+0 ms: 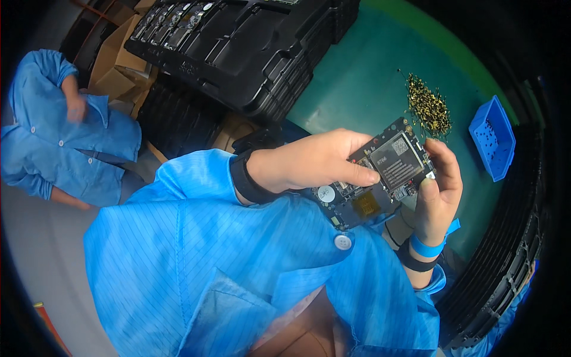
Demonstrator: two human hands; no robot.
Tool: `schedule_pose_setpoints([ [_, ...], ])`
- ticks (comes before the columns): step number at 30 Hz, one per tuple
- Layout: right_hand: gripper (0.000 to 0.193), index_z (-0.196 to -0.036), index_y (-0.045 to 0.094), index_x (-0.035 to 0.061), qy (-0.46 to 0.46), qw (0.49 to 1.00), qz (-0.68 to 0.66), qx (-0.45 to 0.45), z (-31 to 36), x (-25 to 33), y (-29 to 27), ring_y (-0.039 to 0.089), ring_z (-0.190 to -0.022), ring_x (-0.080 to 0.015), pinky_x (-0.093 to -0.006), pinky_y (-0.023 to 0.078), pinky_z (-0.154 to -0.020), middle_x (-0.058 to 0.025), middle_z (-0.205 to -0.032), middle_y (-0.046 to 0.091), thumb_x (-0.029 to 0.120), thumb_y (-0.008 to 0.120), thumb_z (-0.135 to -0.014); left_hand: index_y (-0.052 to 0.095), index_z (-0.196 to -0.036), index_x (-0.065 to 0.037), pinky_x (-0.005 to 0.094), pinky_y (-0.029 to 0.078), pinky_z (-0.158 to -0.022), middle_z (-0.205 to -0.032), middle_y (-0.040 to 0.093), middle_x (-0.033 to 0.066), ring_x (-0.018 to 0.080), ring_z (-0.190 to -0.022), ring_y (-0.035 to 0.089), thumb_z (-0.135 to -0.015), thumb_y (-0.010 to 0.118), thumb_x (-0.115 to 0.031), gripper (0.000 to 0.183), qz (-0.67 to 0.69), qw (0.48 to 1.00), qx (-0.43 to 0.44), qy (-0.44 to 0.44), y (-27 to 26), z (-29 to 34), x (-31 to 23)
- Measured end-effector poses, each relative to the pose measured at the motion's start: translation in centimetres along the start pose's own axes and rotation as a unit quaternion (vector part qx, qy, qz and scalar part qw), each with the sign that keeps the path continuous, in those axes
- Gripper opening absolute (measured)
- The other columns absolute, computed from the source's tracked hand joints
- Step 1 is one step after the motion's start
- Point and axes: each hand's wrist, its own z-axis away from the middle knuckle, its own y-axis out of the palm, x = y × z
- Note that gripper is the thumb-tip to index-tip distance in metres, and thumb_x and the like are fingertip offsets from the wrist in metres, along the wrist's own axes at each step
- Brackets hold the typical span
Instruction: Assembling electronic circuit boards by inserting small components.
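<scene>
Both hands hold a dark circuit board [380, 175] up in front of the person's chest, above the green table [357, 83]. The left hand [309, 160] comes in from the left, its thumb pressed across the board's upper face near the middle and its fingers curled behind the board's far edge, so it is closed on the board. The right hand [437, 190] comes up from below on the right, with its fingertips wrapped over the board's right edge beside the grey square module and its palm behind; it too is gripping the board. The board sits tilted between the two hands, its lower left end with a round white part and a gold patch sticking out below the left thumb, just over the blue coat [238, 262] and its white button. On the table beyond the hands lies a heap of small gold-coloured parts [428, 107], and to its right a small blue bin [493, 137]. Stacks of black trays [250, 47] stand at the far left of the table. Another person in blue [53, 137] is at the left.
</scene>
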Motion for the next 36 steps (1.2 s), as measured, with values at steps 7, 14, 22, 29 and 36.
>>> schedule_pose_setpoints([
  [7,0.035,-0.096,0.047,0.0002,-0.008,0.999,-0.035,-0.021,0.0,-0.4,0.4,0.046,-0.089,-0.015,-0.026,0.036,-0.08,-0.0081,-0.095,0.048,0.01,0.065,-0.067,0.038,-0.118,0.002,0.0265,0.036,-0.087,-0.111,0.049,0.0074,0.0126,-0.101,0.045,-0.078,0.055,-0.009,0.044,-0.001,1.0,-0.012,0.021,-0.3,-0.4,0.8],
  [14,0.025,-0.086,0.045,0.0028,-0.072,0.995,0.068,0.005,-0.5,-0.3,-0.1,0.044,-0.08,-0.015,-0.0251,0.035,-0.074,-0.0083,-0.087,0.046,0.003,0.061,-0.068,0.037,-0.118,0.003,0.0261,0.037,-0.086,-0.11,0.049,0.0077,0.0123,-0.1,0.046,-0.078,0.054,-0.007,0.045,-0.003,1.0,-0.021,0.022,-0.3,-0.5,0.7],
  [22,0.022,-0.084,0.046,0.0005,-0.114,0.97,0.215,0.018,-0.6,0.4,-0.2,0.045,-0.078,-0.0158,-0.0248,0.038,-0.07,-0.01,-0.086,0.048,-0.001,0.059,-0.067,0.041,-0.114,0.003,0.025,0.039,-0.082,-0.103,0.053,0.0072,0.0104,-0.094,0.048,-0.078,0.053,-0.005,0.038,-0.097,0.992,-0.041,0.066,-0.2,-0.5,0.6],
  [29,0.021,-0.081,0.047,0.0001,-0.176,0.933,0.314,0.024,-0.9,0.6,-0.3,0.047,-0.069,-0.0196,-0.0267,0.039,-0.063,-0.0106,-0.076,0.049,-0.002,0.059,-0.065,0.041,-0.112,0.003,0.0251,0.04,-0.081,-0.102,0.053,0.0072,0.0101,-0.093,0.048,-0.079,0.052,-0.004,0.036,-0.09,0.992,-0.052,0.068,0.0,-0.3,0.7],
  [36,0.021,-0.08,0.047,0.0007,-0.192,0.913,0.357,0.044,-1.1,0.9,-0.9,0.048,-0.067,-0.0216,-0.0279,0.039,-0.061,-0.0114,-0.074,0.05,-0.002,0.059,-0.063,0.041,-0.112,0.003,0.025,0.04,-0.08,-0.101,0.053,0.0068,0.01,-0.092,0.048,-0.079,0.052,-0.003,0.036,-0.071,0.993,-0.055,0.078,0.5,-0.5,0.9],
])
